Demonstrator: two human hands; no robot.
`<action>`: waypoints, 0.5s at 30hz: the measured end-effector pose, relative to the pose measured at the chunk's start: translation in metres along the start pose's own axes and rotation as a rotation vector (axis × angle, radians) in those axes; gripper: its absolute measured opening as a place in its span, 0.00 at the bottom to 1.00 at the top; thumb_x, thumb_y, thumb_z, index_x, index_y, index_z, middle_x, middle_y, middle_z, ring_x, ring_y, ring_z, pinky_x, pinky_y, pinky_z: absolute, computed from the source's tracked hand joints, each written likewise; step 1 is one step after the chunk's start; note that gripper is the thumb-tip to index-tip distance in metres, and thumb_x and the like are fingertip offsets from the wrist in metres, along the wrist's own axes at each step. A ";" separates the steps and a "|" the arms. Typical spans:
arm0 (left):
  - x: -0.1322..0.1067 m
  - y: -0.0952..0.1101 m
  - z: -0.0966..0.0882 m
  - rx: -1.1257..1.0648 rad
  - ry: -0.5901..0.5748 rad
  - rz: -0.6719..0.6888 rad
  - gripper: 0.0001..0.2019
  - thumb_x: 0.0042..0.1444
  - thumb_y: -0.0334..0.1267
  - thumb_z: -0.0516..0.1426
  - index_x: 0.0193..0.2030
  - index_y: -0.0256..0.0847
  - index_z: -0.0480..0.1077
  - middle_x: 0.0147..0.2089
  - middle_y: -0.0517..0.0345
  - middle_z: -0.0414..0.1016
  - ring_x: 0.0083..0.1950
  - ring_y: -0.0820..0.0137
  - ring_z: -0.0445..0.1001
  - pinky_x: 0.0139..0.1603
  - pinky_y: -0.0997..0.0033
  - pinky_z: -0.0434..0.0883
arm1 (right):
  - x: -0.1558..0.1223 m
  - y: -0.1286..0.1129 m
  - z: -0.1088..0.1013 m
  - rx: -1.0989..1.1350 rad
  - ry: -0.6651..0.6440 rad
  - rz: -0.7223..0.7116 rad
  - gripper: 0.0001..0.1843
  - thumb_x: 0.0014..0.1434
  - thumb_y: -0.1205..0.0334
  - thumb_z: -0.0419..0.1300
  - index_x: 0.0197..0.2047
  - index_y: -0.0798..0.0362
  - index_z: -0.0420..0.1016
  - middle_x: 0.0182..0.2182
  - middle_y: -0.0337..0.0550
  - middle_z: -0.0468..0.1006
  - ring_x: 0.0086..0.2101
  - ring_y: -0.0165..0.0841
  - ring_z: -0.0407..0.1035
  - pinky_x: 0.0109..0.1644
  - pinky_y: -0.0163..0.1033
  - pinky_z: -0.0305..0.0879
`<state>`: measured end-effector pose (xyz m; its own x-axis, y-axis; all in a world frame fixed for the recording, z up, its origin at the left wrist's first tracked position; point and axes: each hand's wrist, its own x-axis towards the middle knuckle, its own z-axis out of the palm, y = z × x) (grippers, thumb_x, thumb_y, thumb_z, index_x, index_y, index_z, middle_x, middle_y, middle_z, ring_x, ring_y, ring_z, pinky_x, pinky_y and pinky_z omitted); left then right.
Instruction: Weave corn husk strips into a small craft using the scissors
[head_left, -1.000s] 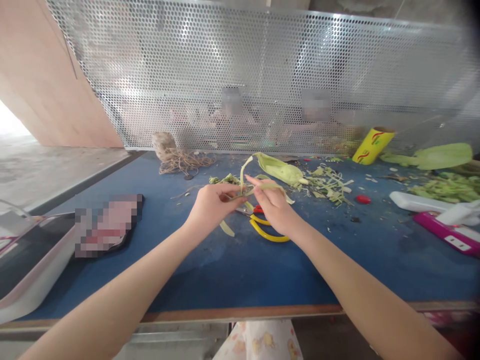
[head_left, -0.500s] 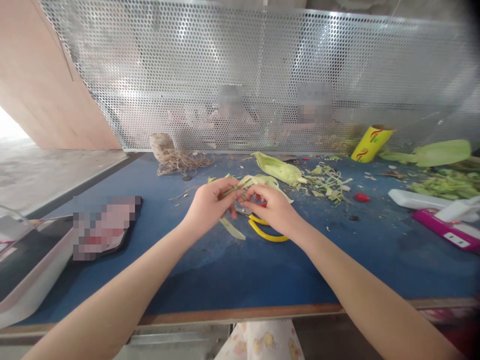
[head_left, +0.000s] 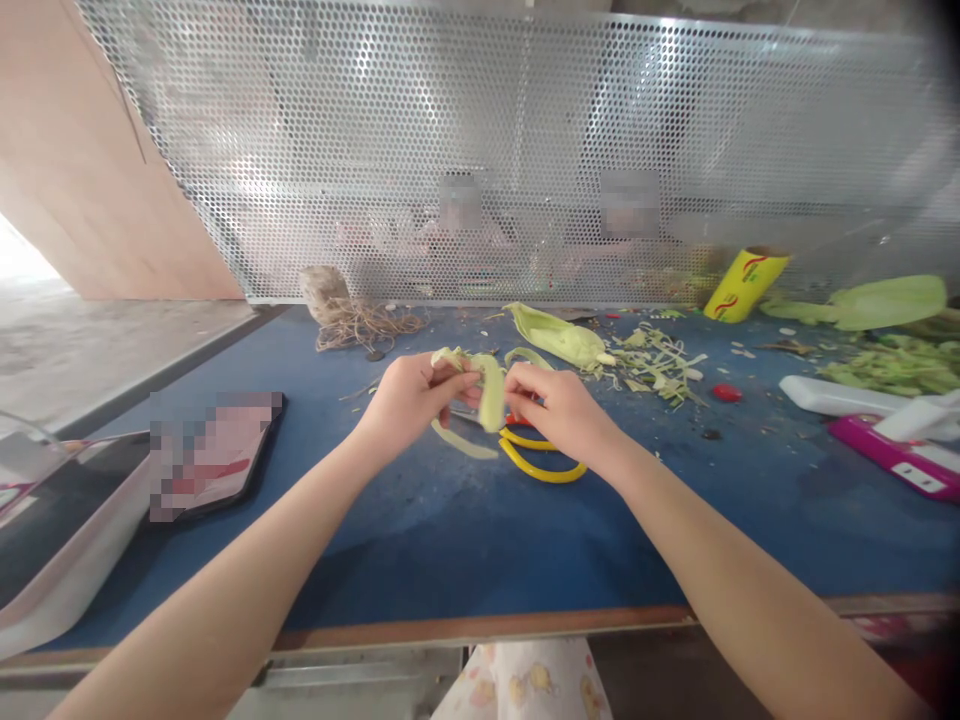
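My left hand (head_left: 416,400) is closed in a pinch on a bundle of pale green corn husk strips (head_left: 491,395). One broad strip hangs down toward my right hand, and a thin one trails below onto the table. My right hand (head_left: 562,405) is also closed, thumb against fingers, just right of the hanging strip. What sits between its fingertips is hidden. Scissors with yellow handles (head_left: 544,472) lie under and beside my right hand, their blades partly covered. Beyond the hands lies a larger green corn husk (head_left: 562,338).
Husk shreds (head_left: 667,365) lie right of centre, near a yellow tube (head_left: 746,285). Brown twine (head_left: 364,322) sits back left. A phone (head_left: 240,455) and tray (head_left: 97,540) stand left; a magenta-and-white device (head_left: 892,455) lies right. A perforated metal screen (head_left: 525,130) closes the back.
My hands have moved slightly apart from their close pinch. The broad husk strip now hangs down between them from my left hand. The scissors stay in place.
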<state>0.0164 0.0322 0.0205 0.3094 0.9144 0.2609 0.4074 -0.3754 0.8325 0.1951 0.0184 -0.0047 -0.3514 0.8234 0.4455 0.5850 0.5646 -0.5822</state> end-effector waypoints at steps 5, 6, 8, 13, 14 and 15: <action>0.001 0.003 -0.003 -0.067 0.004 -0.018 0.08 0.48 0.37 0.57 0.24 0.36 0.72 0.22 0.56 0.75 0.15 0.77 0.64 0.15 0.78 0.63 | 0.000 -0.002 -0.002 0.025 -0.015 0.003 0.08 0.56 0.63 0.51 0.25 0.52 0.61 0.19 0.33 0.64 0.21 0.25 0.59 0.27 0.32 0.54; 0.000 0.004 -0.003 -0.086 0.009 -0.025 0.09 0.48 0.38 0.57 0.23 0.34 0.71 0.22 0.55 0.75 0.15 0.78 0.63 0.16 0.78 0.63 | 0.000 -0.002 -0.002 0.035 -0.017 0.008 0.08 0.56 0.62 0.52 0.25 0.52 0.61 0.19 0.32 0.64 0.21 0.24 0.59 0.26 0.32 0.53; 0.000 0.004 -0.003 -0.166 -0.008 -0.059 0.10 0.49 0.39 0.57 0.24 0.33 0.71 0.24 0.51 0.75 0.16 0.77 0.65 0.16 0.77 0.63 | 0.000 -0.001 -0.003 0.081 -0.026 0.025 0.08 0.55 0.61 0.52 0.26 0.52 0.62 0.19 0.32 0.64 0.20 0.24 0.58 0.26 0.32 0.54; 0.002 -0.002 -0.001 -0.487 -0.127 -0.186 0.11 0.50 0.41 0.56 0.35 0.33 0.69 0.31 0.49 0.76 0.27 0.71 0.72 0.15 0.79 0.62 | 0.001 -0.001 -0.006 0.290 -0.054 0.098 0.07 0.55 0.58 0.52 0.29 0.52 0.63 0.20 0.35 0.69 0.24 0.26 0.66 0.31 0.34 0.62; 0.003 -0.003 0.000 -0.489 -0.135 -0.184 0.12 0.48 0.40 0.58 0.35 0.33 0.69 0.31 0.50 0.75 0.27 0.71 0.72 0.15 0.79 0.62 | 0.001 -0.001 -0.006 0.319 -0.064 0.110 0.07 0.56 0.57 0.52 0.30 0.52 0.64 0.22 0.36 0.70 0.25 0.27 0.67 0.32 0.35 0.63; 0.003 -0.004 0.001 -0.471 -0.139 -0.178 0.12 0.46 0.39 0.59 0.35 0.33 0.69 0.30 0.51 0.75 0.27 0.72 0.71 0.15 0.79 0.62 | 0.001 -0.002 -0.006 0.339 -0.077 0.119 0.08 0.56 0.57 0.52 0.32 0.52 0.65 0.23 0.37 0.71 0.26 0.28 0.68 0.32 0.35 0.63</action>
<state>0.0161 0.0363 0.0173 0.3947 0.9172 0.0541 0.0436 -0.0776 0.9960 0.1983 0.0177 0.0009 -0.3574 0.8789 0.3160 0.3538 0.4406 -0.8251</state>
